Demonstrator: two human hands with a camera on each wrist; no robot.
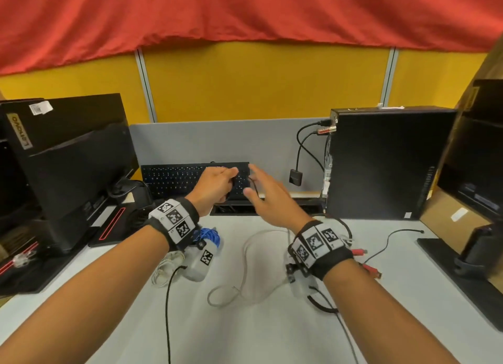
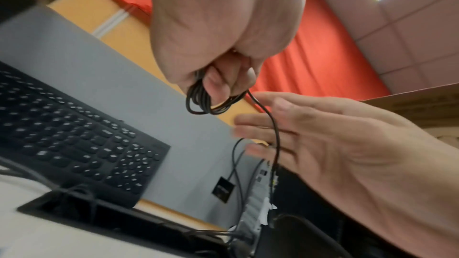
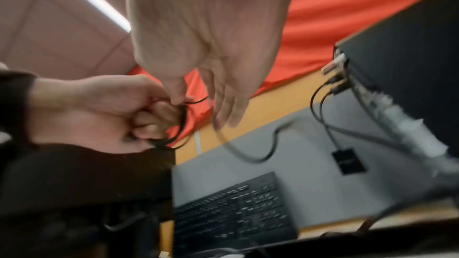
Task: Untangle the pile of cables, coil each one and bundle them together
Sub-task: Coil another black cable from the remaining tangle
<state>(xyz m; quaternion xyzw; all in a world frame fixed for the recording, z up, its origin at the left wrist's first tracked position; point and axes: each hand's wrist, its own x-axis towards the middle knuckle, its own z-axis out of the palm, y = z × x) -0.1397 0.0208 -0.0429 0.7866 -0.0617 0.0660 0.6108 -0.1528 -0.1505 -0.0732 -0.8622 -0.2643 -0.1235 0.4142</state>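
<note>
Left hand (image 2: 223, 50): we hold the coiled black cable (image 2: 211, 101) in curled fingers, raised in front of the keyboard (image 1: 190, 178).
Right hand (image 1: 269, 197): our fingers are straight, spread beside the coil's loose strand.
Desk (image 1: 245, 323): white cable (image 1: 245, 276), blue cable (image 1: 209, 234).

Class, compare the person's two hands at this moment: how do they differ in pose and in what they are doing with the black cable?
The left hand is curled into a fist, gripping the coiled loops of the black cable; the right hand has straight, spread fingers. The left hand holds the coil, while the right hand only has the cable's loose tail running across its fingers. Both are raised above the desk, in front of the keyboard.
</note>
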